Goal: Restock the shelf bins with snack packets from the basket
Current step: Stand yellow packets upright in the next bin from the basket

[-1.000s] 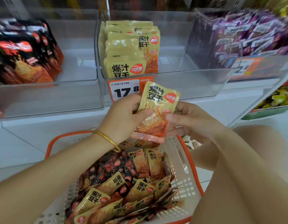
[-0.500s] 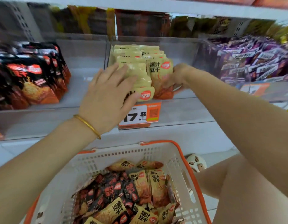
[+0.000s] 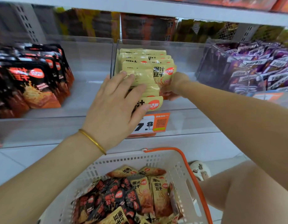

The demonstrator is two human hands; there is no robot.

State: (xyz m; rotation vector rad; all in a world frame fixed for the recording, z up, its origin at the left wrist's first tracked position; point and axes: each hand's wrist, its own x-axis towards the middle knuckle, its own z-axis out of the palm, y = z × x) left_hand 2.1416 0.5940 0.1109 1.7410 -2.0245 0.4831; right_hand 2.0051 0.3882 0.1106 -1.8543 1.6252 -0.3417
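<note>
Shop shelving fills the view: a white shelf carries three clear bins side by side. At left of the frame, the left bin holds upright black packets. At right, the right bin is heaped with purple packets. The middle bin holds a standing row of yellow packets on its left side, with bare floor on its right. At the bottom of the frame, the basket holds a loose mix of black and yellow packets.

The left hand lies flat with straight fingers against the front of the row, steadying it. The right hand is closed round one yellow packet, held upright inside the middle bin just beside the row, so this looks like the placing step.

Risks from here, as I judge them: if the flat hand lifts too soon, the row may slump forward onto the bin's low front wall. The new packet has nothing behind its right side and may tip over into the bare part. With many packets left in the basket and two colours mixed, a black one could end up in the wrong bin.

A price tag sits on the middle bin's front.
</note>
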